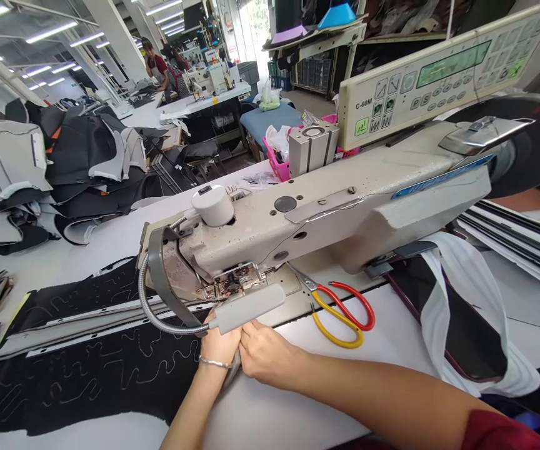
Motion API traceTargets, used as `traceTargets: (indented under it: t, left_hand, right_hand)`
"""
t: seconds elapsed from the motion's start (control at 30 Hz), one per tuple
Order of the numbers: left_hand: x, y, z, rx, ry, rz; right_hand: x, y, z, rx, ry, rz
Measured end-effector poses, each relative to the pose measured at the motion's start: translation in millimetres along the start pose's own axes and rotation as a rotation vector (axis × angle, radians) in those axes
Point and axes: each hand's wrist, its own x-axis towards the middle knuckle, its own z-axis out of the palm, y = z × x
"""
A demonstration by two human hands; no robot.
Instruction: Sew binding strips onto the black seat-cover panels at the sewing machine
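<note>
At the front of a sewing machine (251, 231), my two hands are close together below the needle area. My left hand (220, 340), with a silver bracelet at the wrist, reaches under a grey lamp head (249, 307) that hides its fingers. Beside it, touching, my right hand (267, 353) has its fingers curled and closed at the edge of a grey fabric piece (233, 373). That fabric shows only as a strip between the hands; the rest is hidden. Scissors (338, 306) with one red and one yellow handle lie on the machine bed to the right.
Black stitched fabric (124, 362) with a long grey strip spreads left. A phone (452, 312) and white band (480, 300) lie right, beneath the control panel (439, 78). Dark and grey pieces (87, 156) are heaped behind left. Two people (164, 65) are far back.
</note>
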Motion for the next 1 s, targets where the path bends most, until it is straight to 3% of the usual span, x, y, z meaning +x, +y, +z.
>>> traceTargets:
  t: [0.13, 0.33, 0.53, 0.83, 1.0]
  left_hand:
    - [-1, -4, 3.1, 0.016, -0.005, 0.000]
    - [-10, 1, 14.6, 0.182, 0.094, 0.085]
    - [-11, 5, 13.3, 0.309, 0.068, 0.117]
    - [-8, 3, 14.8, 0.256, 0.091, 0.069]
    - [-9, -2, 18.4, 0.234, 0.161, 0.061]
  right_hand:
    - [-4, 0, -2, 0.036, 0.001, 0.023]
    - [-7, -1, -1, 0.061, -0.044, -0.052]
    - [-8, 0, -1, 0.087, -0.032, -0.052]
    - [-8, -1, 3, 0.072, -0.003, -0.036]
    - [-6, -1, -1, 0.079, -0.035, -0.030]
